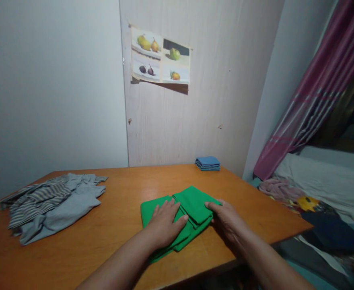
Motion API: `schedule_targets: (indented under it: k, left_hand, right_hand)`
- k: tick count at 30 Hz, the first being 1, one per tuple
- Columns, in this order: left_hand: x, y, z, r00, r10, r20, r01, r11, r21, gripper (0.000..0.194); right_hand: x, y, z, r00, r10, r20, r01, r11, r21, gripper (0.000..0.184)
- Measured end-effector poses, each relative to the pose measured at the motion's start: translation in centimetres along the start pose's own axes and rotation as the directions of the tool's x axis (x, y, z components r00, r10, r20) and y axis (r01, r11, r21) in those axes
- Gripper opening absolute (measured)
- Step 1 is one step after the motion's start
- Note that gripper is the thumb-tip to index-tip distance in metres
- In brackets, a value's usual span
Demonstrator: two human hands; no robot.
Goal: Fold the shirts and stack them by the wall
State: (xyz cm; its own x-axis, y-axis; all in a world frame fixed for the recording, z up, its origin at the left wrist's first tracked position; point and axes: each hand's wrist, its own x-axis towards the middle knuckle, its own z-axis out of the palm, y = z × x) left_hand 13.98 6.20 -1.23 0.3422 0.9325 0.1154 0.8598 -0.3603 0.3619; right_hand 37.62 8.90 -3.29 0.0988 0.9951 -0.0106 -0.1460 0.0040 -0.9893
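Note:
A green cloth (195, 203), folded in layers, lies near the front edge of the wooden table (128, 185). My left hand (166, 223) rests palm down on its left part, fingers spread and pressing on the fabric. At the cloth's right edge, my right hand (225, 219) pinches the folded layers, thumb on top and the other fingers underneath, partly hidden. That right flap looks slightly raised from the table. Whether the cloth is a garment cannot be made out.
Grey and striped clothes (56, 201) lie crumpled on the table's left side. A folded blue cloth stack (207, 163) sits at the far right corner. Beyond the right edge are a bed with white bedding (324, 181) and a purple curtain (303, 96).

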Motion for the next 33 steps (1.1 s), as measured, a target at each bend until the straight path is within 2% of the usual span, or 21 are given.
schedule_targets:
  k: [5,7,11,15,17,20,21,23,25,26,28,31,33]
  left_hand:
    - [-4.0,-1.4,-0.4,0.992,0.040,-0.115,-0.038,0.999,0.027,0.059]
    - [-5.2,-1.6,-0.1,0.988,0.034,-0.150,-0.029,0.999,0.034,0.055]
    - [-6.2,-1.5,0.7,0.983,0.031,-0.183,-0.026,0.999,0.027,0.051]
    - [-6.3,-1.2,1.0,0.980,0.037,-0.195,-0.029,0.999,0.046,0.050]
    - [-6.4,-1.0,0.9,0.981,0.039,-0.192,-0.028,0.998,0.058,0.050]
    - [-6.5,-0.7,0.8,0.983,0.046,-0.177,-0.036,0.998,0.060,0.048]
    - [-6.5,-0.6,0.8,0.983,0.052,-0.178,-0.043,0.998,0.051,0.048]
    - [-6.4,-0.5,0.8,0.977,0.067,-0.200,-0.065,0.998,0.018,0.048]
    - [-6.3,-0.6,0.9,0.969,0.077,-0.237,-0.087,0.996,-0.033,0.050]
    - [-6.3,-0.7,0.9,0.964,0.083,-0.251,-0.100,0.993,-0.056,0.050]
    - [-6.5,-0.7,0.7,0.958,0.115,-0.263,-0.143,0.986,-0.089,0.049]
    - [-7.4,-0.7,-0.2,0.946,0.189,-0.265,-0.232,0.962,-0.141,0.050]
    - [-8.3,-0.6,-0.9,0.947,0.197,-0.255,-0.254,0.944,-0.212,0.047]
  right_hand:
    - [-2.3,0.0,1.0,0.990,0.002,0.140,-0.024,0.987,0.158,0.039]
    - [-2.5,0.3,1.3,0.990,-0.040,0.134,0.020,0.988,0.151,0.044]
    - [-2.2,0.8,2.0,0.986,-0.168,0.013,0.168,0.986,0.019,0.051]
    - [-3.1,0.0,3.4,0.945,-0.326,-0.026,0.308,0.913,-0.267,0.067]
    - [-4.4,-0.5,4.6,0.905,-0.426,0.017,0.386,0.803,-0.454,0.069]
    - [-6.6,-0.7,6.5,0.816,-0.530,0.230,0.544,0.570,-0.616,0.062]
    - [-7.3,-0.5,7.1,0.770,-0.551,0.320,0.609,0.489,-0.624,0.060]
    - [-8.3,-0.1,8.3,0.644,-0.587,0.490,0.742,0.326,-0.586,0.058]
    - [-8.9,0.4,9.0,0.516,-0.603,0.608,0.833,0.190,-0.519,0.057]
    - [-9.0,0.6,9.3,0.474,-0.604,0.640,0.857,0.148,-0.494,0.057]
    - [-9.0,0.8,9.4,0.445,-0.601,0.663,0.869,0.113,-0.481,0.057]
    - [-8.9,1.1,9.2,0.453,-0.601,0.659,0.863,0.109,-0.494,0.058]
    - [-8.7,1.4,8.9,0.444,-0.605,0.660,0.865,0.100,-0.491,0.058]
